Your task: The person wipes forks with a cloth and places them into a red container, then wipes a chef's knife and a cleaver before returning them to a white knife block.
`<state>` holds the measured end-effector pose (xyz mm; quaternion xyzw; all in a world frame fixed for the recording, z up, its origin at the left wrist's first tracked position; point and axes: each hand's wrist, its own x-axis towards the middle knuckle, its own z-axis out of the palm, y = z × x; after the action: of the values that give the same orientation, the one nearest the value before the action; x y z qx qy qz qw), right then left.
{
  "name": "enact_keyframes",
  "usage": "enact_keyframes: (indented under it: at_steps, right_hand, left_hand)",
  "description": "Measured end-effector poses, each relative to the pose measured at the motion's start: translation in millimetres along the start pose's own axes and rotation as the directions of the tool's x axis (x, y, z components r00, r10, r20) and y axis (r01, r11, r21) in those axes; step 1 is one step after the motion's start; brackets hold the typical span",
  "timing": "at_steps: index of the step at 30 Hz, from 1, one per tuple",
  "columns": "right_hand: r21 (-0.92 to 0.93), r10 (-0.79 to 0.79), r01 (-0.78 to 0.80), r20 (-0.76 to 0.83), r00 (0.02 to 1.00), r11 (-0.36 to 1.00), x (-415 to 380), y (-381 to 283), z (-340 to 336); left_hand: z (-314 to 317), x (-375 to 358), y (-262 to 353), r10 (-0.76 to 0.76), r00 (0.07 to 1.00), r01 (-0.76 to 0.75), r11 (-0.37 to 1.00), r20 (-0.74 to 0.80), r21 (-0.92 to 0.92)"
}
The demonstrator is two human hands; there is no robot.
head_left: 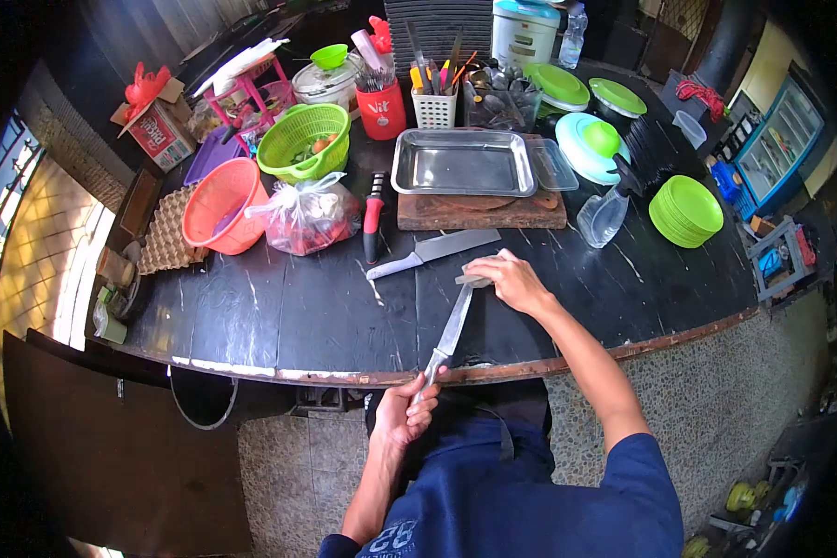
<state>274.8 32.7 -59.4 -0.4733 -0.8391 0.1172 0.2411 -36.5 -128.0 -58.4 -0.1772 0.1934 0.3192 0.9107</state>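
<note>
My left hand [407, 409] is closed round the grey handle of a kitchen knife [456, 321], at the table's front edge. Its blade points up and away over the black tabletop. At the blade's tip, my right hand [513, 281] pinches a small pale grey flat piece [472, 279], which seems to touch the blade; what it is I cannot make out. Just beyond lies a broad cleaver [458, 245] with a pale handle. A red and black handheld knife sharpener [372, 223] rests to the left of the cleaver.
Behind the cleaver, a steel tray [465, 188] sits on a wooden chopping board [409, 212]. Leftward stand a tied plastic bag [312, 223], an orange basket [221, 206] and a green basket [288, 139]. Green plates [686, 212] and a clear plastic container [603, 219] are on the right.
</note>
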Motion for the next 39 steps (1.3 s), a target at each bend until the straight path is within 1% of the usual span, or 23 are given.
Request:
enact_keyframes:
  at_steps: [3, 5, 6, 8, 9, 12, 13, 14, 15, 19, 20, 21, 23, 25, 26, 27, 28, 29, 31, 33, 35, 37, 39]
  right_hand:
    - [-0.085, 0.061, -0.065, -0.049, 0.997, 0.994, -3.1, 0.9, 3.2]
    - [-0.052, 0.126, -0.145, -0.273, 0.954, 0.988, -6.0, 0.6, 8.6]
    - [0.0, 0.115, -0.124, -0.377, 0.919, 0.992, -4.0, -10.1, 2.3]
    - [0.06, 0.134, -0.12, -0.394, 0.91, 0.991, -12.9, -28.3, 5.2]
    - [0.117, 0.155, -0.116, -0.412, 0.898, 0.986, -20.2, -40.5, 6.1]
    - [0.129, -0.128, 0.151, -0.173, 0.977, 0.98, -31.4, -106.8, -12.5]
    - [0.137, -0.139, 0.144, -0.041, 0.989, 0.98, -42.7, -118.7, -7.0]
    - [0.094, -0.202, 0.201, 0.004, 0.979, 0.975, -54.1, -128.7, 4.4]
    - [0.03, -0.16, 0.164, -0.105, 0.982, 0.986, -59.9, -145.9, 9.0]
    - [0.122, -0.049, 0.056, -0.058, 0.997, 0.991, -74.4, -175.5, 1.2]
    - [0.123, -0.02, 0.032, -0.095, 0.995, 0.992, -76.8, -180.0, 1.0]
    - [0.122, 0.007, 0.01, -0.135, 0.991, 0.992, -78.8, -182.4, 1.4]
    - [0.11, 0.002, 0.014, -0.142, 0.99, 0.994, -85.6, -188.7, 1.1]
    - [0.151, 0.003, 0.018, -0.135, 0.991, 0.988, -91.2, -202.4, -3.6]
    - [0.176, -0.006, 0.031, -0.136, 0.991, 0.984, -95.5, -206.4, -1.8]
    - [0.231, -0.014, 0.051, -0.159, 0.987, 0.972, -99.6, -210.2, 1.3]
    - [0.327, -0.005, 0.036, -0.095, 0.995, 0.944, -103.1, -214.5, 1.2]
    - [0.421, -0.003, 0.015, -0.03, 1.0, 0.907, -105.6, -219.4, -1.0]
    - [0.517, 0.019, -0.01, -0.011, 1.0, 0.856, -104.5, -219.5, -4.1]
    - [0.71, 0.162, -0.111, -0.004, 0.987, 0.695, -98.0, -208.2, -11.5]
    - [0.654, 0.312, -0.149, -0.14, 0.94, 0.742, -80.6, -197.4, -21.3]
    - [0.459, 0.264, -0.109, -0.287, 0.921, 0.882, -72.8, -171.2, -4.7]
    - [0.33, 0.219, -0.15, -0.182, 0.959, 0.932, -71.4, -169.6, 6.4]
  left_hand:
    - [0.3, -1.8, 2.0, -0.023, 0.999, 0.021, 0.998, 0.038, 0.059]
    - [0.4, -4.3, 1.8, 0.019, 0.998, -0.032, 0.977, 0.063, 0.211]
    - [3.2, -5.2, 2.0, 0.022, 0.998, -0.034, 0.977, 0.062, 0.209]
    - [11.1, -5.2, 0.3, 0.106, 0.994, -0.109, 0.919, 0.03, 0.378]
    - [15.3, -3.5, -1.9, 0.104, 0.994, -0.107, 0.922, 0.027, 0.373]
    - [29.8, 7.7, -7.3, 0.189, 0.982, -0.175, 0.878, 0.013, 0.446]
    - [33.9, 11.6, -9.0, 0.181, 0.983, -0.169, 0.877, 0.016, 0.45]
    - [37.3, 14.9, -10.8, 0.218, 0.975, -0.17, 0.863, -0.048, 0.475]
    - [39.2, 17.7, -11.8, 0.258, 0.96, -0.171, 0.85, -0.11, 0.498]
    - [33.8, 30.4, -4.7, 0.295, 0.955, -0.262, 0.831, 0.01, 0.49]
    - [62.2, 25.5, -15.8, 0.427, 0.877, -0.262, 0.811, -0.222, 0.524]
    - [57.4, 28.1, -13.8, 0.425, 0.877, -0.26, 0.811, -0.223, 0.525]
    - [43.6, 36.0, -6.9, 0.44, 0.892, -0.304, 0.752, -0.101, 0.585]
    - [37.1, 42.5, 1.5, 0.423, 0.9, -0.294, 0.768, -0.107, 0.568]
    - [39.9, 44.2, 4.7, 0.334, 0.942, -0.274, 0.839, -0.046, 0.471]
    - [42.3, 45.3, 5.7, 0.248, 0.968, -0.24, 0.897, 0.027, 0.37]
    - [43.8, 43.7, 3.8, 0.273, 0.959, -0.216, 0.88, -0.077, 0.422]
    - [48.2, 41.5, -0.5, 0.274, 0.959, -0.218, 0.88, -0.076, 0.421]
    - [53.1, 40.4, -2.9, 0.197, 0.978, -0.173, 0.946, -0.062, 0.275]
    - [40.3, 40.8, 0.7, 0.185, 0.982, -0.168, 0.948, -0.039, 0.269]
    - [34.3, 39.7, 1.2, 0.276, 0.96, -0.252, 0.918, -0.038, 0.306]
    - [30.8, 39.5, -0.3, 0.232, 0.971, -0.236, 0.9, 0.057, 0.367]
    - [42.3, 35.2, -7.2, 0.234, 0.971, -0.232, 0.899, 0.04, 0.37]
